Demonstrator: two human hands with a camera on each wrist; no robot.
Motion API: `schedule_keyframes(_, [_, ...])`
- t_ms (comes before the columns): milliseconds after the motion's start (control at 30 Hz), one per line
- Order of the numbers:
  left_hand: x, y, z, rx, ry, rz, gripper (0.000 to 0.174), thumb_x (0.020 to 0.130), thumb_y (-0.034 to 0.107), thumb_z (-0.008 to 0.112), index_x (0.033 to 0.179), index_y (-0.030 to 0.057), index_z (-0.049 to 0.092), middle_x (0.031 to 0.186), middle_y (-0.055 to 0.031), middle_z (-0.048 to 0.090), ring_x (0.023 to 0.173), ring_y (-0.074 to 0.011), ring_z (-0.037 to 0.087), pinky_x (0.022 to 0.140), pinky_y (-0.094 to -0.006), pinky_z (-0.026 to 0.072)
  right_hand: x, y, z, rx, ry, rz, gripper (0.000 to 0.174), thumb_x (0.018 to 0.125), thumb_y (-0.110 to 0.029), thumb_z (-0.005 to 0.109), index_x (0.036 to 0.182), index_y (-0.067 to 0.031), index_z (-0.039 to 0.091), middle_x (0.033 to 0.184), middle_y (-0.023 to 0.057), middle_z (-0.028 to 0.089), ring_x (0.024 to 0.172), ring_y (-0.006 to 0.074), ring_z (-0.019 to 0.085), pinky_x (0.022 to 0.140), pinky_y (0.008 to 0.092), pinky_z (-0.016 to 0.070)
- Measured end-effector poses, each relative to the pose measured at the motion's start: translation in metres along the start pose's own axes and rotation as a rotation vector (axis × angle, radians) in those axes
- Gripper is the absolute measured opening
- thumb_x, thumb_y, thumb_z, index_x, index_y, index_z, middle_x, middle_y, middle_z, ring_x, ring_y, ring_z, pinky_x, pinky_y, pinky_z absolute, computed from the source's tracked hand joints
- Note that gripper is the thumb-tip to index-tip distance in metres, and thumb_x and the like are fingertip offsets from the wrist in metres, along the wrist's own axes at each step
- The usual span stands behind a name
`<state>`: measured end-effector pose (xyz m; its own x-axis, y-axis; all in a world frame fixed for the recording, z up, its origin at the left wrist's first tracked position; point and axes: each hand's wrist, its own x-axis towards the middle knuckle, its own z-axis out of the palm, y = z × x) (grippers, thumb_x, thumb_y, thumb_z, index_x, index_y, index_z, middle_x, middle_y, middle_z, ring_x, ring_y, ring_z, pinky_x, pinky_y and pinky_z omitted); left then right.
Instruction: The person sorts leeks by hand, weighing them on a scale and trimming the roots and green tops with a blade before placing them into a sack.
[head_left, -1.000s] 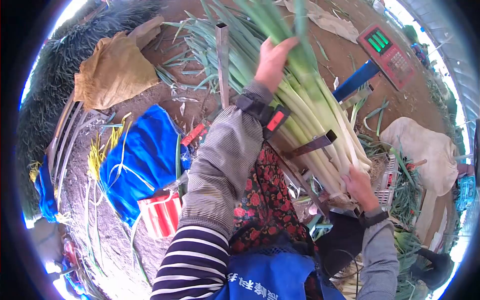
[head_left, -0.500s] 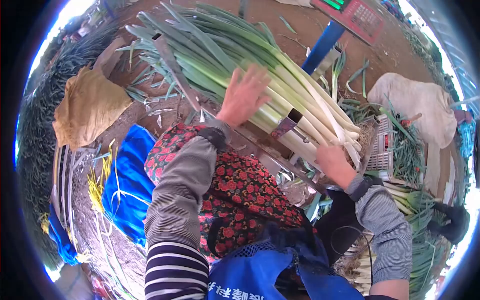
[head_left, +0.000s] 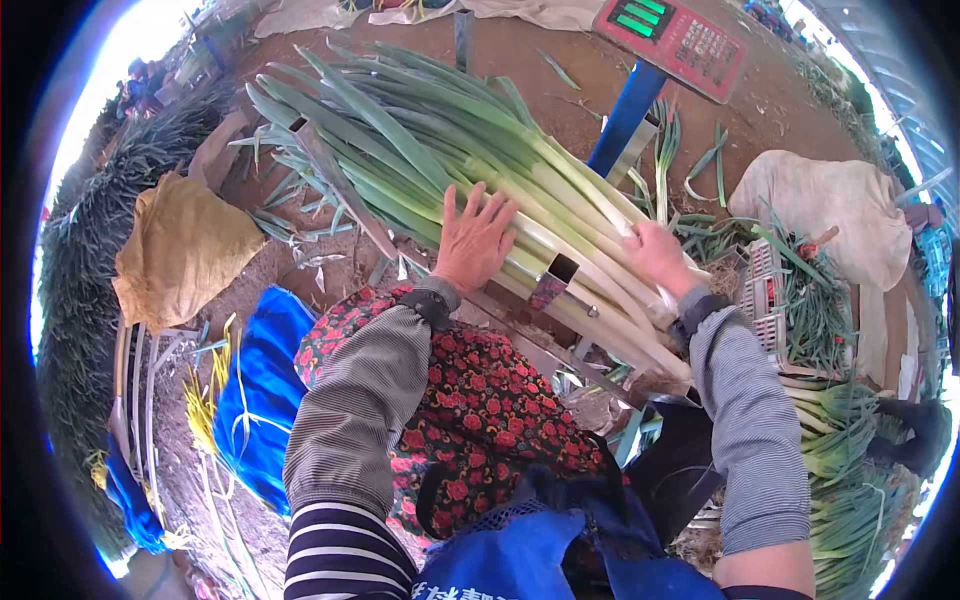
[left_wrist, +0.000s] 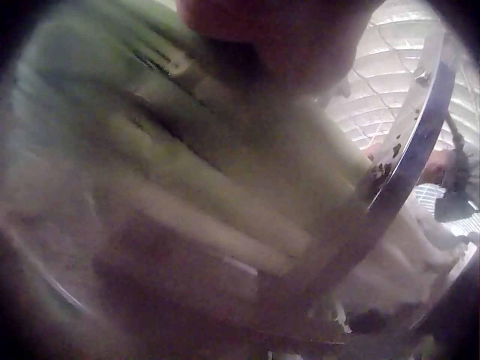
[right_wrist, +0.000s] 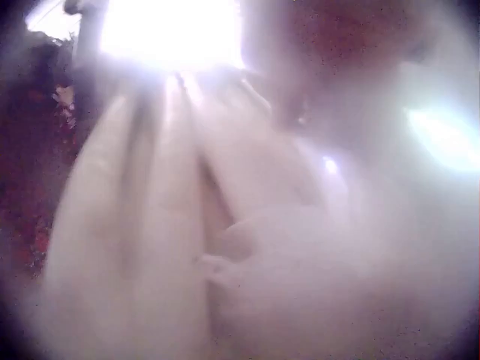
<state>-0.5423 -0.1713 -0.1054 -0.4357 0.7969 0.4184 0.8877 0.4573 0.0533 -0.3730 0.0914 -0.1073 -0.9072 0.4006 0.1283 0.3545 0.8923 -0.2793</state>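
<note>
A thick pile of long green onions (head_left: 545, 185) lies across a metal rack, leaves toward the far left and white stalks toward the right. My left hand (head_left: 474, 240) rests on the near side of the pile, fingers straight and spread. Farther right, my right hand (head_left: 660, 258) curls its fingers round a white stalk on top, whose pale end shows below the hand. White stalks (right_wrist: 169, 225) fill the blurred right wrist view, beside the curled fingers. In the left wrist view, pale stalks (left_wrist: 217, 202) pass behind a metal bar (left_wrist: 412, 150).
A square metal post (head_left: 553, 283) rises at the rack's near side, another post (head_left: 340, 185) at its left. Beyond stands a red scale display (head_left: 670, 45) on a blue pole (head_left: 625, 115). A white crate (head_left: 765, 295) is at right; blue cloth (head_left: 265, 395) lies left.
My left hand has let go of the upright green onions, which now lie on the pile, and come down flat on it. My right hand has moved up along the white stalks. The head view has turned.
</note>
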Motion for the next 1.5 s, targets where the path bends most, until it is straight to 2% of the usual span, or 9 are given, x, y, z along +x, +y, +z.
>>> schedule_keyframes(167, [0.025,0.015,-0.015,-0.367,-0.059,-0.142,0.044,0.079,0.025,0.061,0.119,0.0079,0.053,0.118,-0.0126,0.051,0.123,-0.0318,0.039,0.102,-0.0502,0.0245,0.015,-0.002,-0.078,0.335,0.14,0.016,0.029,0.085,-0.026,0.058,0.089,0.0032,0.058,0.088,0.0215,0.059,0.079,0.0347,0.059,0.069,0.0417,0.0454])
schedule_keyframes(367, [0.084,0.025,-0.029,-0.31,0.399,0.056,0.051,0.073,0.015,0.067,0.122,0.0099,0.051,0.129,-0.0107,0.044,0.127,-0.0313,0.035,0.099,-0.0504,0.0279,0.002,0.024,-0.059,0.255,0.042,-0.247,0.025,0.087,-0.019,0.056,0.102,0.0014,0.058,0.093,0.0168,0.06,0.084,0.0296,0.059,0.075,0.0353,0.0465])
schedule_keyframes(633, [0.105,0.009,0.039,-0.073,-0.264,0.173,0.047,0.084,0.04,0.054,0.125,0.0164,0.052,0.134,-0.0099,0.047,0.132,-0.0302,0.032,0.102,-0.0653,0.0077,-0.036,0.037,-0.002,0.192,-0.166,-0.235,0.047,0.076,-0.004,0.052,0.122,-0.0011,0.048,0.106,0.0246,0.058,0.099,0.0395,0.056,0.09,0.0442,0.0448])
schedule_keyframes(833, [0.113,0.007,0.027,-0.053,-0.259,0.173,0.022,0.088,0.025,0.05,0.1,0.0083,0.058,0.103,-0.0103,0.057,0.103,-0.0268,0.05,0.096,-0.0465,0.028,-0.106,0.025,-0.078,-0.306,-0.389,0.163,0.018,0.076,-0.014,0.061,0.092,-0.0079,0.06,0.089,0.0108,0.062,0.091,0.0276,0.06,0.076,0.0416,0.0417])
schedule_keyframes(967, [0.079,0.012,0.039,0.05,-0.17,0.362,0.022,0.088,0.025,0.05,0.096,0.0053,0.053,0.094,-0.0129,0.052,0.093,-0.0296,0.047,0.086,-0.0428,0.0313,-0.167,0.035,-0.103,0.038,0.115,-0.034,0.018,0.075,-0.015,0.064,0.091,-0.0076,0.063,0.09,0.0098,0.063,0.086,0.0279,0.059,0.076,0.0403,0.0407])
schedule_keyframes(1067, [0.08,0.024,0.032,0.024,-0.198,0.324,0.02,0.087,0.024,0.049,0.095,0.0055,0.05,0.092,-0.013,0.049,0.092,-0.0308,0.044,0.088,-0.0424,0.0306,-0.22,0.058,-0.139,0.263,0.465,0.136,0.022,0.08,-0.014,0.063,0.1,-0.0043,0.062,0.095,0.0115,0.064,0.089,0.025,0.06,0.078,0.0398,0.0459])
schedule_keyframes(1233, [0.083,0.023,0.038,0.064,-0.201,0.348,0.02,0.087,0.023,0.046,0.096,0.0057,0.051,0.092,-0.0129,0.049,0.093,-0.0309,0.044,0.088,-0.0428,0.0301,-0.376,0.182,-0.067,1.04,0.571,1.155,0.034,0.09,-0.015,0.055,0.115,0.0078,0.052,0.097,0.0168,0.062,0.087,0.0206,0.063,0.079,0.0322,0.0545])
schedule_keyframes(1400, [0.087,0.029,0.036,0.026,-0.247,0.36,0.02,0.086,0.02,0.045,0.098,0.0051,0.051,0.094,-0.0131,0.048,0.093,-0.0317,0.044,0.089,-0.0425,0.0302,-0.443,0.258,-0.026,1.495,0.967,1.246,0.045,0.087,-0.01,0.054,0.123,0.0134,0.04,0.107,0.0216,0.056,0.093,0.03,0.061,0.08,0.0367,0.0531])
schedule_keyframes(1500, [0.089,0.034,0.033,0.012,-0.267,0.34,0.02,0.084,0.018,0.045,0.097,0.0042,0.051,0.094,-0.0139,0.048,0.093,-0.0328,0.043,0.088,-0.0425,0.0306,-0.453,0.321,-0.011,1.342,0.981,1.259,0.045,0.085,-0.018,0.058,0.114,0.0131,0.044,0.108,0.0214,0.055,0.094,0.0312,0.059,0.079,0.0391,0.0512])
